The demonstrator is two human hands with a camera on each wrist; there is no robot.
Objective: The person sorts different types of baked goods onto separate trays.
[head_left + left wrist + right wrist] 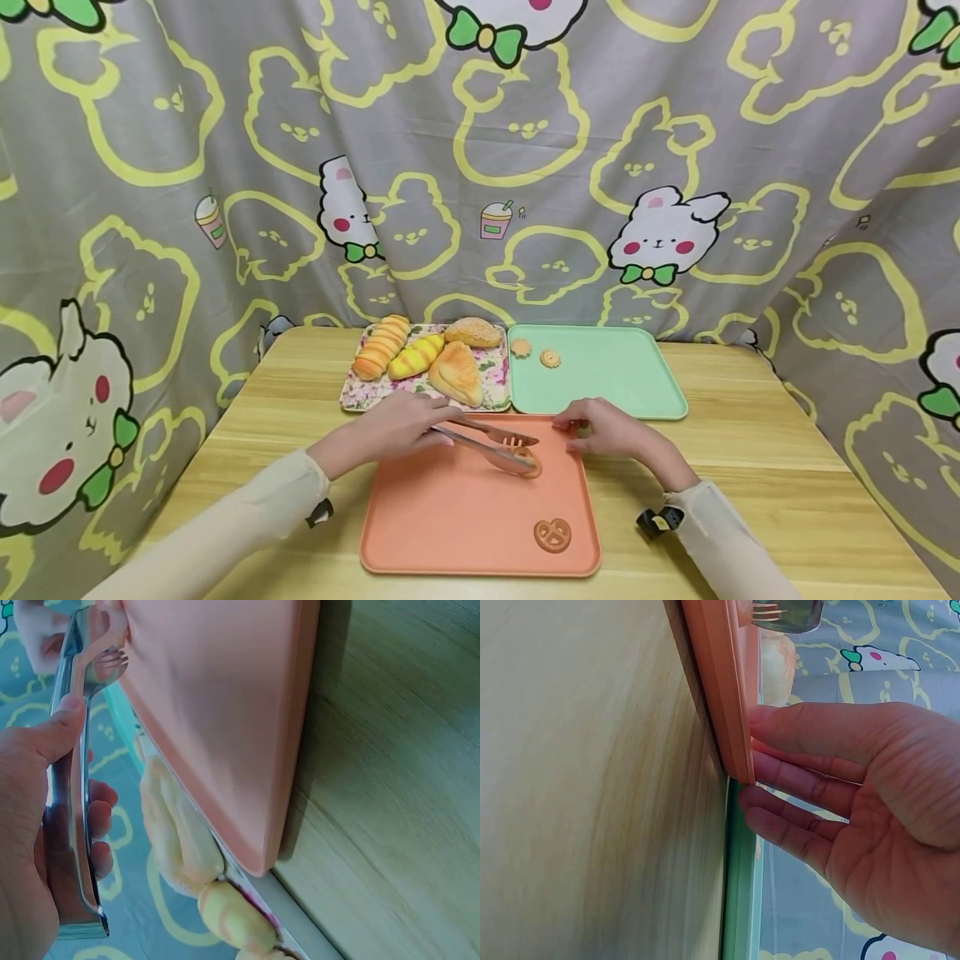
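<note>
- The left hand [403, 422] grasps a pair of metal tongs [480, 447] above the orange tray [450, 521]; in the left wrist view the thumb lies along one arm and the fingers wrap the far side, mostly concealed.
- The small round cookie [536, 461] is at the tongs' tips, over the right part of the orange tray. The nearer tip covers much of it – whether it is pinched or merely lies beneath, I cannot tell.
- The right hand [603, 431] is unclenched, its fingertips touching the orange tray's far right corner; in the head view the back of the hand conceals part of its fingers.
- A brown pretzel [552, 536] lies in full view near the orange tray's close right corner.
- Behind, the flowered tray [495, 367] bears a striped loaf [382, 347], a yellow roll [417, 357], a triangular bun [457, 373] and a seeded bun [472, 332]; the left hand covers some of its front edge.
- Beside it, the green tray [607, 375] carries two small biscuits [551, 358] – their surface detail too small to read. The right wrist view shows only a strip of this tray.
- The bench [285, 383] runs out of frame at the bottom, and both sleeves [281, 497] are cut off there.
</note>
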